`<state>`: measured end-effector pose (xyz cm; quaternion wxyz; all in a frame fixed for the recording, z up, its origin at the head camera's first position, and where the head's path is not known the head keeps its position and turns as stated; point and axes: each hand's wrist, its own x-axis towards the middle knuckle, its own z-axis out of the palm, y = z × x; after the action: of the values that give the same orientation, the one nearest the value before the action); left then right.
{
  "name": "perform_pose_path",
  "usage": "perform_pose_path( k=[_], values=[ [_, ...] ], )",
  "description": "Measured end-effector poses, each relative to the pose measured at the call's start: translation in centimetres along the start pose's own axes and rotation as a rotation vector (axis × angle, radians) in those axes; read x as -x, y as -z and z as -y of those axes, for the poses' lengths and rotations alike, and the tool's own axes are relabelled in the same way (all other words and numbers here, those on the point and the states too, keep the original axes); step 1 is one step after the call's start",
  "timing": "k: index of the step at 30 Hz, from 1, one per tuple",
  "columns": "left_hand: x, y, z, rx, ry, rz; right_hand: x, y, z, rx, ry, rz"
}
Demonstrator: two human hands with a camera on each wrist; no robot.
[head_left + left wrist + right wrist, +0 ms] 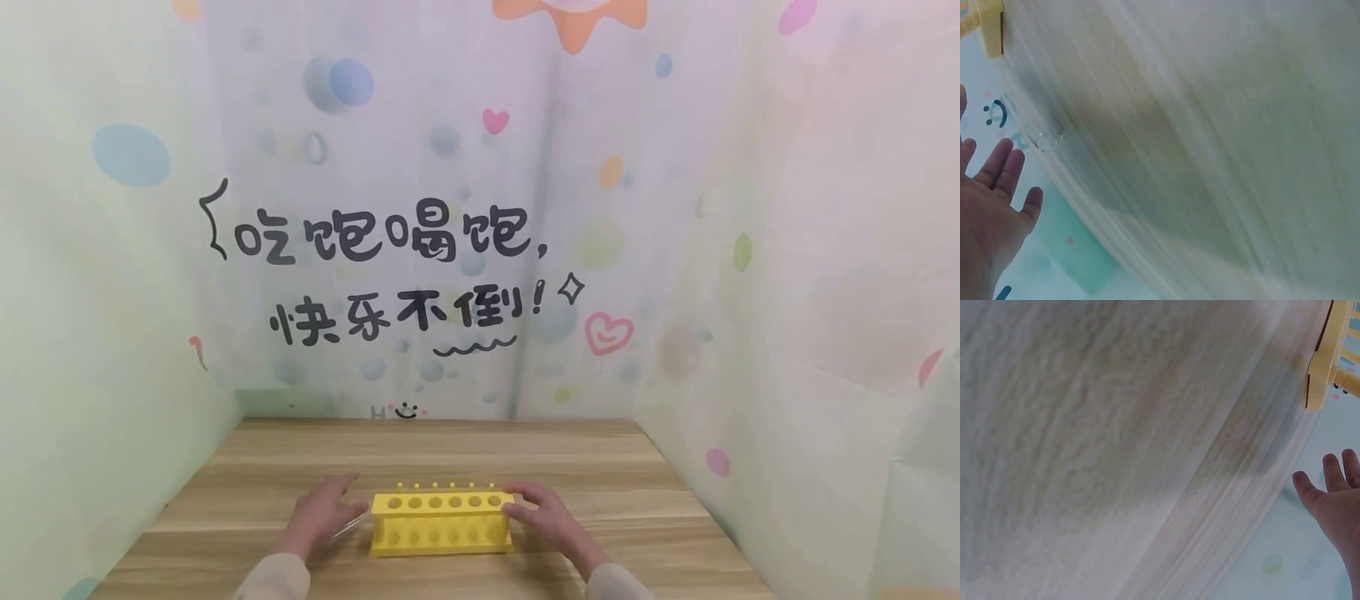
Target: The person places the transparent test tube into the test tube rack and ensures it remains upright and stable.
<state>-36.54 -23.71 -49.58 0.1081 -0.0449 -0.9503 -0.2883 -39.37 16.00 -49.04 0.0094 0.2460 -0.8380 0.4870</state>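
A yellow test tube rack (441, 546) stands upright on the table, with a row of round holes along its top and short pegs behind. My left hand (321, 512) is beside the rack's left end, fingers spread and nothing in its grasp. Close to that hand, a clear test tube (349, 527) lies on the table; its rounded glass end (1047, 137) shows in the left wrist view. At the rack's other end is my right hand (547, 515), fingertips right at the top corner. Its fingers (1332, 472) look extended and apart in the right wrist view.
The wood-grain table (450, 446) reaches back to a pale wall (420, 167) with printed dots, hearts and dark lettering. Similar side walls enclose it on the left (97, 333) and right (810, 333).
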Motion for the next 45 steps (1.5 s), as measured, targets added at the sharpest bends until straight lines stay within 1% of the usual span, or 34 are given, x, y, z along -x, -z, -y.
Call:
perform_pose_path(
  k=[5,10,14,19,27,32,38,45],
  values=[
    [0.1,-0.2,-0.4,0.004,0.004,0.018,0.2,0.0,0.4,0.019,-0.006,-0.004],
    [-0.1,-0.4,-0.8,0.012,0.010,0.042,0.2,0.0,0.2,0.000,-0.001,-0.005],
    [0.0,-0.6,-1.0,0.010,0.002,0.050,0.1,0.0,0.1,-0.013,0.008,0.000],
    [0.3,-0.7,-1.0,0.004,-0.022,0.041,0.2,0.2,0.1,-0.031,0.014,0.009],
    [0.2,-1.4,-0.9,-0.022,-0.061,0.023,0.2,0.3,0.2,-0.036,0.010,0.021],
    [0.1,-1.6,-1.0,-0.027,-0.057,0.027,0.2,0.4,0.1,-0.025,0.015,0.027],
    [-0.1,-1.6,-1.1,-0.043,-0.045,0.049,0.1,0.5,-0.1,-0.016,0.016,0.024],
    [-0.3,-1.7,-1.2,-0.070,-0.043,0.066,0.1,0.5,-0.1,-0.026,0.006,0.029]
  ],
)
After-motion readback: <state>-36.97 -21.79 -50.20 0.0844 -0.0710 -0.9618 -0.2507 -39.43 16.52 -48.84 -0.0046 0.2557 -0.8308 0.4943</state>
